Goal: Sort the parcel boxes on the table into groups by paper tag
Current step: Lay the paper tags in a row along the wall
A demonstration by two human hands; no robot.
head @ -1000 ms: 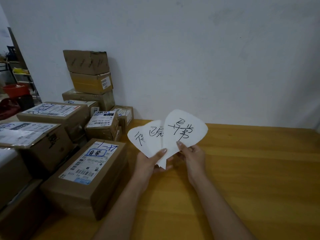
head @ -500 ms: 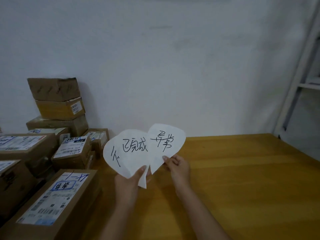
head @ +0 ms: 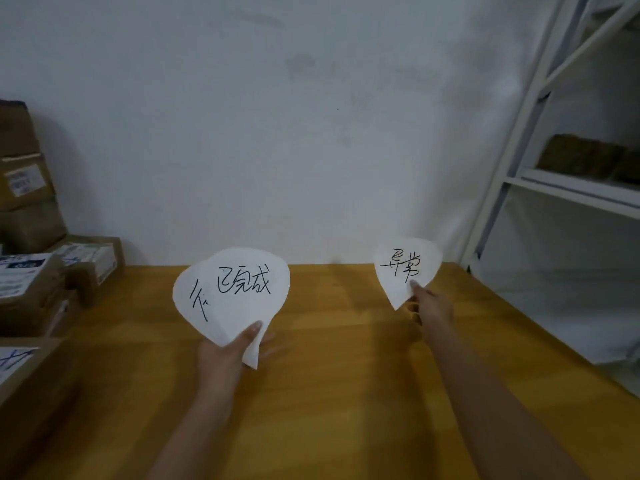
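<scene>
Brown cardboard parcel boxes (head: 33, 275), stacked at the left end of the yellow wooden table (head: 346, 393). I note the left hand (head: 225, 358) pinching two overlapped white heart-shaped paper tags (head: 239, 299) above mid-table. The right hand (head: 431, 304) pinches a single white paper tag (head: 405, 268), well apart, near white metal shelving (head: 571, 188).

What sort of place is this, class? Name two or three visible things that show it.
Probably a parcel sorting room or small warehouse: labelled cardboard parcel boxes stacked at left, a white metal shelving rack at right, handwritten paper tags held over the wooden table.
</scene>
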